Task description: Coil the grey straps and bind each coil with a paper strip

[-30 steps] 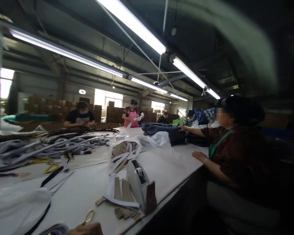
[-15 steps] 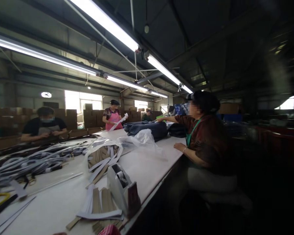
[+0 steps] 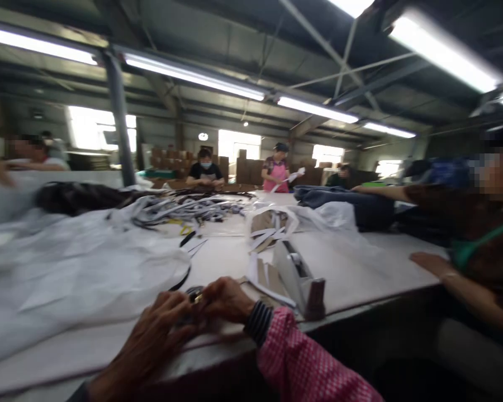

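Note:
My left hand (image 3: 155,329) and my right hand (image 3: 226,300) meet near the front edge of the white table (image 3: 222,251). Both have their fingers closed around a small dark item with a gold-coloured metal part (image 3: 198,298). Blur and the fingers hide most of that item. Just right of my right hand stands a grey tape dispenser (image 3: 293,268), beside loose white and tan strips (image 3: 266,273). A clear bag of similar strips (image 3: 270,226) lies behind them.
White plastic sheeting (image 3: 79,268) covers the table's left side. Grey cords (image 3: 188,209) and yellow-handled scissors (image 3: 184,226) lie farther back. Dark folded fabric (image 3: 343,204) is at the back right. A co-worker's hand (image 3: 430,263) rests on the right edge; other people sit or stand around.
The view has swung left and down. Both my hands have come into full view, holding the small item. The co-worker at the right now appears nearer the frame's right edge.

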The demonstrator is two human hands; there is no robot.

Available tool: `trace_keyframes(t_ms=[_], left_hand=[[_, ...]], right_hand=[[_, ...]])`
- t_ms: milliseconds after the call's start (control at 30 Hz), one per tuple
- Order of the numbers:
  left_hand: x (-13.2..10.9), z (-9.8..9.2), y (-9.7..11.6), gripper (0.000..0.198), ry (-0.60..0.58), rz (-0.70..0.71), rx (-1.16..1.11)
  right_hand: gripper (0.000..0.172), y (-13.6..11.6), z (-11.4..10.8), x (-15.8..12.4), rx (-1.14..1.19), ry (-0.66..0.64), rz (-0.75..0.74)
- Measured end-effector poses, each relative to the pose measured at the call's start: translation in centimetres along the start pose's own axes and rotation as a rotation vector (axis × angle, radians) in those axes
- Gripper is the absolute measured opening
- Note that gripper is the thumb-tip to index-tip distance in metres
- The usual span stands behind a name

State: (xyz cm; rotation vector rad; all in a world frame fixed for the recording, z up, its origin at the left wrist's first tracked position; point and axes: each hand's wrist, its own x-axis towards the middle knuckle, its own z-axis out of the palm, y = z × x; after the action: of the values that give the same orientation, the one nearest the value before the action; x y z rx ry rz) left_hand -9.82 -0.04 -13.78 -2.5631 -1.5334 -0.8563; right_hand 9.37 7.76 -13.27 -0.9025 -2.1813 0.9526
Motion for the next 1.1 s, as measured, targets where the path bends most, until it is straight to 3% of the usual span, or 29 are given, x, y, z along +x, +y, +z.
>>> trace_keyframes(t_ms=[67, 167, 367, 533, 700, 867, 967, 1100], left_hand=[[-0.3, 0.3, 0.0, 0.018, -0.110, -0.030, -0.046], [0.6, 1.1, -0.1, 0.012, -0.141, -0.047, -0.113], [0.8, 1.3, 0.2, 0.015, -0.110, -0.033, -0.206], [0.3, -0.3, 0.6, 0.016, -0.133, 0.002, -0.224], [-0.1, -1.6, 1.0, 0.019, -0.165, 0.040, -0.186], [0.1, -2.8, 1.3, 0.011, -0.188, 0.103, -0.072], [0.6, -4.6, 1.7, 0.005, -0.174, 0.162, 0.037], [1.2, -6.8, 2.2, 0.012, -0.194, 0.234, 0.091]], right_hand=[[0.004, 0.1, -0.3, -0.3, 0.041, -0.035, -0.035], [0.002, -0.2, -0.6, -0.4, 0.014, -0.045, -0.056], [0.031, -2.9, -0.6, -1.4, -0.168, -0.014, -0.108], [0.012, -4.2, -1.0, -1.3, -0.158, -0.166, -0.156], [0.011, -4.9, -1.4, -1.1, -0.071, -0.278, -0.126], [0.010, -5.7, -2.2, -1.2, -0.062, -0.302, -0.140], [0.009, -6.4, -2.9, -1.5, -0.068, -0.271, -0.165], [0.010, -7.2, -3.4, -2.1, -0.034, -0.212, -0.194]])
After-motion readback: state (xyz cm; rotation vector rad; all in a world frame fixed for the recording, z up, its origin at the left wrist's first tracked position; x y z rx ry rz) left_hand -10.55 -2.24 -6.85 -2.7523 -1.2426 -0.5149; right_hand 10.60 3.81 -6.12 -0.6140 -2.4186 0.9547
